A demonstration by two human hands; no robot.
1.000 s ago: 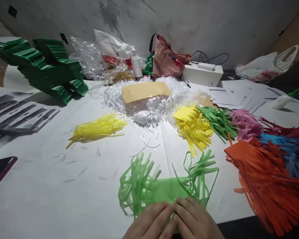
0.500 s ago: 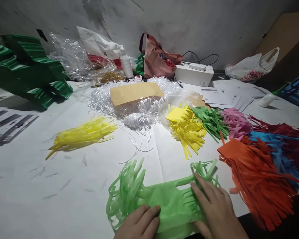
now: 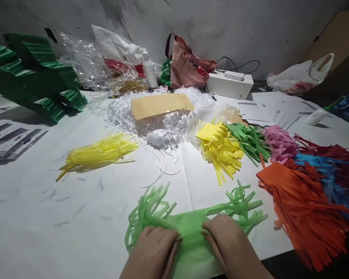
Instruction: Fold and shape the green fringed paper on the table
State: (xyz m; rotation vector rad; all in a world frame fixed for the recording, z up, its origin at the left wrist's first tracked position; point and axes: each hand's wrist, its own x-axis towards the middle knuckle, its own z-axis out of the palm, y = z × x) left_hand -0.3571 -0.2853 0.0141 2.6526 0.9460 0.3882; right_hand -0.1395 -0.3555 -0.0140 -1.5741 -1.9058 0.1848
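A light green fringed tissue paper sheet [image 3: 192,226] lies on the white table [image 3: 46,217] at the near edge, with cut strips fanning out at both ends. My left hand [image 3: 155,248] presses on its left part with fingers curled and pinching the paper. My right hand [image 3: 227,240] grips the right part the same way, fingers bent into the sheet. The two hands sit a little apart with the uncut middle of the sheet between them.
A yellow fringe bundle [image 3: 99,155] lies to the left. Yellow [image 3: 221,149], dark green [image 3: 250,141], pink [image 3: 279,143], orange [image 3: 302,205], blue and red fringe piles crowd the right. White cord with a brown envelope [image 3: 159,105] sits behind. Green corrugated shapes [image 3: 37,77], bags and a white box [image 3: 229,86] stand at the back.
My right hand pulled back from the fringe at the right end toward the sheet's middle. Both hands now bunch the green paper between them.
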